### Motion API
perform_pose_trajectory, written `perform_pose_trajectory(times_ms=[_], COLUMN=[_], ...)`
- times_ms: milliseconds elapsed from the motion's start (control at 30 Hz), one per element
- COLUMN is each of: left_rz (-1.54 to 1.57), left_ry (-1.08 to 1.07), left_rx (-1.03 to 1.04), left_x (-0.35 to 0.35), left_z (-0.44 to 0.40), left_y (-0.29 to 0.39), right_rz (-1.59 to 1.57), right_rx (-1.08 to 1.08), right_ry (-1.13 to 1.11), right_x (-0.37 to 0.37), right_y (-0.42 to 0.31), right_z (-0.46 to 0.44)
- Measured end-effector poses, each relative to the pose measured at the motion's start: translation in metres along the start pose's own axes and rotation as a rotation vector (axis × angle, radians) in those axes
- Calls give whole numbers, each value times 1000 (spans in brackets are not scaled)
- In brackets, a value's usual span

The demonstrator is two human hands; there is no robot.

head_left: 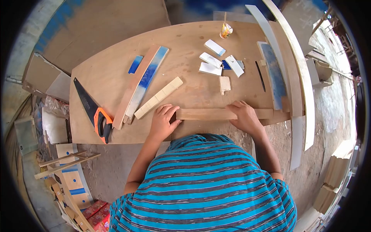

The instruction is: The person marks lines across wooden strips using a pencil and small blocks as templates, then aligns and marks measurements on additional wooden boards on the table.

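Observation:
A flat wooden strip (205, 114) lies crosswise near the front edge of the workbench. At its left end is my left hand (163, 120), with the index finger at the far edge and the thumb at the near edge. My right hand (246, 118) grips across the same strip right of its middle, covering part of it. Beyond my left hand, a pale wooden strip (159, 97) with marked lines lies at a slant. A small notched wood block (224, 85) sits just past the held strip.
On the workbench (185, 42), a handsaw (94, 110) and long painted boards (148, 75) lie left. Several white offcuts (215, 47), a paper cup (225, 31) and a black pencil (260, 76) are farther back. Long strips (299, 58) overhang the right edge.

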State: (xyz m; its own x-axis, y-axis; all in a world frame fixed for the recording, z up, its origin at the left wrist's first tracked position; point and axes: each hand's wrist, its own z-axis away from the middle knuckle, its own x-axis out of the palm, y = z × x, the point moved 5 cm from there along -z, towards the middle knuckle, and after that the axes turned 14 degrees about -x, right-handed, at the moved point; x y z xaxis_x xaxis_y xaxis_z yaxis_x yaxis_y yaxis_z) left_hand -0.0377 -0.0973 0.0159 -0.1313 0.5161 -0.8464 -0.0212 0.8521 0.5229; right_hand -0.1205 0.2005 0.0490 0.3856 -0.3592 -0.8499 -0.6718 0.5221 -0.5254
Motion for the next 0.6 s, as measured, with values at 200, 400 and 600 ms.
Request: perform_pose_trajectory(times_ms=[200, 400, 600], left_rz=[159, 407, 443], left_ry=[4, -230, -406], left_rx=[-34, 402, 422], left_x=[-9, -28, -4], left_z=[-3, -18, -37], left_y=[15, 118, 144], right_rz=[86, -472, -918], right_rx=[-127, -201, -279], right_ry=[185, -117, -209], right_x=[-4, 47, 94], right_y=[-11, -52, -64], right_z=[-7, -44, -50])
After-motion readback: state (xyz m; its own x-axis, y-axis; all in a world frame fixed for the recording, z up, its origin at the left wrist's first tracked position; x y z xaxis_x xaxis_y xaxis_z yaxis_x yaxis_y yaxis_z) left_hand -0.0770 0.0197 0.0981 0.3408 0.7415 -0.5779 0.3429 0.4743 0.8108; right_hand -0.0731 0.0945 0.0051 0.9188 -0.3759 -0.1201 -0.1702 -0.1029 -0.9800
